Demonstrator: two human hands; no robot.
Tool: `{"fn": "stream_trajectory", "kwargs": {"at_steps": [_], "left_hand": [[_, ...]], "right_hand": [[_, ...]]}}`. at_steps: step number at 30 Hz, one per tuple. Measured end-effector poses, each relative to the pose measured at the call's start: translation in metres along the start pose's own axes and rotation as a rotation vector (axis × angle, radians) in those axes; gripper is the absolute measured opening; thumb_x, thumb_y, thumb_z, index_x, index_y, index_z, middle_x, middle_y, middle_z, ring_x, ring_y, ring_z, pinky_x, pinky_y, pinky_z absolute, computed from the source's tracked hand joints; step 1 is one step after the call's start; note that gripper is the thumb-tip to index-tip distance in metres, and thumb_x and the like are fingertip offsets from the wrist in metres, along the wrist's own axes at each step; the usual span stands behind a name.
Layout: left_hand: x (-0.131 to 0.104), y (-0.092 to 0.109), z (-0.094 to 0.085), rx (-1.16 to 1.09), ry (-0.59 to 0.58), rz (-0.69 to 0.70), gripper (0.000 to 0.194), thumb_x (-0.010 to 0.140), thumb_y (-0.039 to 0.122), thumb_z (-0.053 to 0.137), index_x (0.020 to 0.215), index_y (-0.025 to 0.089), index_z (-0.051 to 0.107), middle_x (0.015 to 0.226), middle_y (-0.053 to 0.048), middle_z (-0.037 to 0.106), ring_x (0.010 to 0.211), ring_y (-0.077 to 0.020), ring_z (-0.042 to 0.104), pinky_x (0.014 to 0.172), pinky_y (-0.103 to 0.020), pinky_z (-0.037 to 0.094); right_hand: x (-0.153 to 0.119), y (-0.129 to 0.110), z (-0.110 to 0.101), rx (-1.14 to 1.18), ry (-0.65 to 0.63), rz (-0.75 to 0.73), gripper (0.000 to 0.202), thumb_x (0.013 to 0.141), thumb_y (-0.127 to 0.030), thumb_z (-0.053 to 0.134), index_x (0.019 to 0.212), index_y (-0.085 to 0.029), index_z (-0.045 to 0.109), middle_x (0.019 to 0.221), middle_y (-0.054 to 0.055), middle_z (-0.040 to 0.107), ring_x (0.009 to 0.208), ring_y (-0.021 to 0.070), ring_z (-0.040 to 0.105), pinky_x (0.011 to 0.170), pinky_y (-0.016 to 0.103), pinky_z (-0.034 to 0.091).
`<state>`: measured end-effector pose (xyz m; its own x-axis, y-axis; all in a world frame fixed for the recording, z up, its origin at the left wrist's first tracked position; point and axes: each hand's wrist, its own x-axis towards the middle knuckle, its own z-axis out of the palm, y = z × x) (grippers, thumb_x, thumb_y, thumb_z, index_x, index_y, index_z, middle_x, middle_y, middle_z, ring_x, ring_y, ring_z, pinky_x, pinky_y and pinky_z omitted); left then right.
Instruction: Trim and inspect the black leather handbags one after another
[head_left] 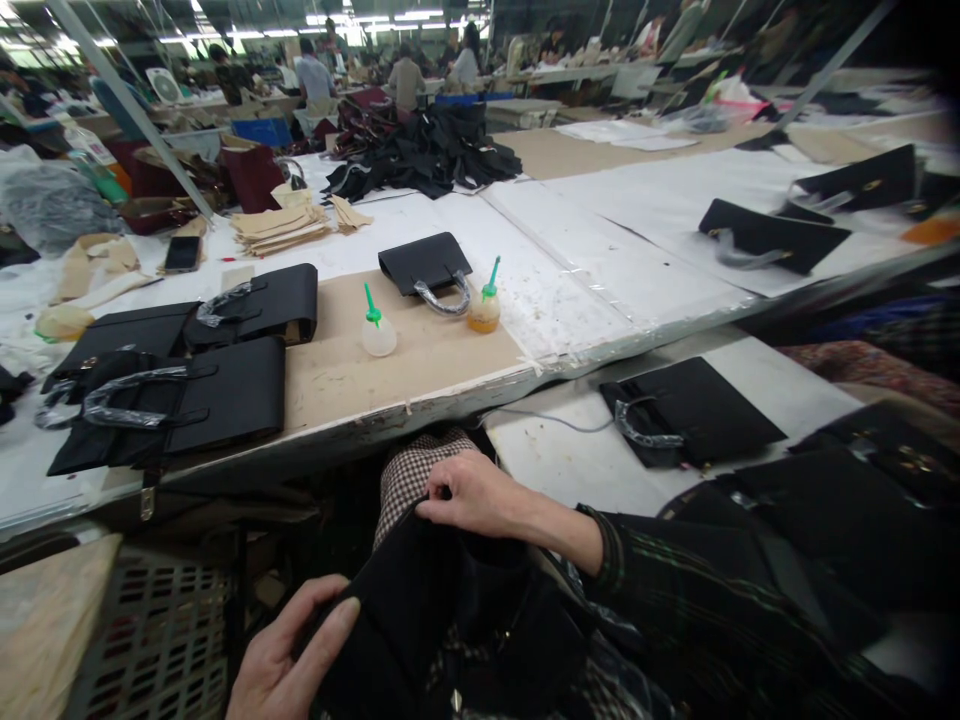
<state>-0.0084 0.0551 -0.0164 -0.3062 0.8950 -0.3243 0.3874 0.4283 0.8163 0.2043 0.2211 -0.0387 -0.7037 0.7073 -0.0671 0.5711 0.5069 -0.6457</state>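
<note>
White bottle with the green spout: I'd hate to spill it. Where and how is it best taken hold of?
Probably around the white bottle's rounded body, below the green spout, coming from the table's near edge: it stands upright, a black bag lies beyond it, and the thin spout looks weaker.

Dark Plaid and Small Checks

The person wears a dark sleeve [697, 580] crossed by thin green lines, ending in a cuff [611, 545]. Brown-and-white checked cloth [405, 475] covers the lap. The left hand [292, 645] and right hand [472, 492] are bare.
</note>
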Motion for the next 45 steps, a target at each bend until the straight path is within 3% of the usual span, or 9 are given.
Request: {"fn": "stream_trajectory", "kwargs": {"at_steps": [4, 8, 10, 13, 18, 22, 33, 41, 45], "left_hand": [[0.011, 0.007, -0.015, 0.106, -0.106, 0.148, 0.035, 0.082, 0.055, 0.060, 0.088, 0.023, 0.074, 0.098, -0.002, 0.073, 0.094, -0.0222, 0.067, 0.080, -0.023, 0.053], [0.029, 0.021, -0.028, 0.361, -0.303, 0.267, 0.030, 0.088, 0.049, 0.057, 0.091, 0.025, 0.073, 0.105, -0.004, 0.069, 0.097, -0.0217, 0.063, 0.086, -0.027, 0.048], [0.040, 0.028, -0.025, 0.371, -0.402, 0.245, 0.031, 0.091, 0.048, 0.052, 0.100, 0.026, 0.072, 0.100, -0.002, 0.070, 0.092, -0.0201, 0.064, 0.083, -0.027, 0.047], [0.056, 0.038, -0.009, 0.343, -0.441, 0.269, 0.030, 0.092, 0.043, 0.051, 0.099, 0.023, 0.072, 0.096, -0.002, 0.072, 0.092, -0.0200, 0.063, 0.083, -0.026, 0.044], [0.060, 0.054, 0.013, 0.427, -0.396, 0.270, 0.025, 0.083, 0.027, 0.050, 0.072, 0.017, 0.070, 0.074, -0.001, 0.065, 0.073, -0.0163, 0.058, 0.064, -0.024, 0.037], [0.050, 0.049, 0.005, 0.501, -0.314, 0.206, 0.024, 0.077, 0.025, 0.054, 0.059, 0.017, 0.067, 0.064, 0.002, 0.059, 0.061, -0.0122, 0.049, 0.056, -0.025, 0.031], [0.004, 0.013, -0.037, 0.455, -0.232, 0.129, 0.021, 0.080, 0.024, 0.056, 0.075, 0.019, 0.075, 0.083, -0.001, 0.061, 0.086, -0.0156, 0.059, 0.071, -0.022, 0.040], [0.013, -0.038, -0.017, 0.727, 0.022, 0.365, 0.012, 0.076, 0.025, 0.060, 0.075, 0.019, 0.071, 0.074, -0.006, 0.065, 0.069, -0.0177, 0.061, 0.059, -0.027, 0.038], [0.019, -0.021, -0.021, 0.756, -0.053, 0.261, 0.008, 0.071, 0.025, 0.066, 0.070, 0.019, 0.070, 0.070, -0.003, 0.066, 0.066, -0.0164, 0.059, 0.057, -0.027, 0.035]], "right_hand": [[0.003, -0.004, 0.003, -0.069, 0.001, 0.062, 0.020, 0.076, -0.030, 0.067, 0.061, -0.018, 0.062, 0.061, 0.002, 0.066, 0.061, 0.0150, 0.058, 0.060, 0.025, 0.036], [0.006, -0.006, 0.001, -0.018, 0.007, 0.076, 0.028, 0.072, -0.031, 0.071, 0.097, -0.019, 0.066, 0.075, 0.000, 0.070, 0.068, 0.0172, 0.061, 0.062, 0.025, 0.038], [0.007, -0.006, 0.000, 0.032, -0.044, 0.004, 0.041, 0.074, -0.030, 0.069, 0.115, -0.023, 0.065, 0.084, -0.001, 0.073, 0.075, 0.0180, 0.064, 0.065, 0.025, 0.040], [0.008, -0.008, -0.002, 0.043, -0.121, -0.098, 0.031, 0.080, -0.029, 0.063, 0.110, -0.030, 0.072, 0.091, -0.002, 0.075, 0.083, 0.0185, 0.066, 0.068, 0.024, 0.041], [0.002, -0.015, 0.002, 0.036, -0.109, -0.130, 0.022, 0.077, -0.024, 0.061, 0.091, -0.029, 0.078, 0.083, -0.002, 0.075, 0.079, 0.0190, 0.066, 0.069, 0.025, 0.041], [0.003, -0.011, 0.010, 0.095, -0.094, -0.116, 0.020, 0.076, -0.022, 0.059, 0.084, -0.028, 0.077, 0.082, -0.001, 0.074, 0.078, 0.0195, 0.065, 0.074, 0.027, 0.042], [-0.002, -0.011, 0.010, 0.136, -0.140, -0.135, 0.015, 0.076, -0.023, 0.059, 0.080, -0.026, 0.073, 0.083, -0.001, 0.072, 0.079, 0.0196, 0.064, 0.071, 0.027, 0.042], [-0.003, -0.005, 0.012, 0.167, -0.078, -0.116, 0.014, 0.074, -0.024, 0.060, 0.078, -0.025, 0.073, 0.081, -0.001, 0.072, 0.078, 0.0195, 0.063, 0.071, 0.026, 0.043], [-0.001, -0.006, 0.014, 0.139, -0.111, -0.114, 0.015, 0.073, -0.021, 0.060, 0.079, -0.025, 0.073, 0.082, -0.001, 0.072, 0.080, 0.0189, 0.063, 0.071, 0.025, 0.041]]}}
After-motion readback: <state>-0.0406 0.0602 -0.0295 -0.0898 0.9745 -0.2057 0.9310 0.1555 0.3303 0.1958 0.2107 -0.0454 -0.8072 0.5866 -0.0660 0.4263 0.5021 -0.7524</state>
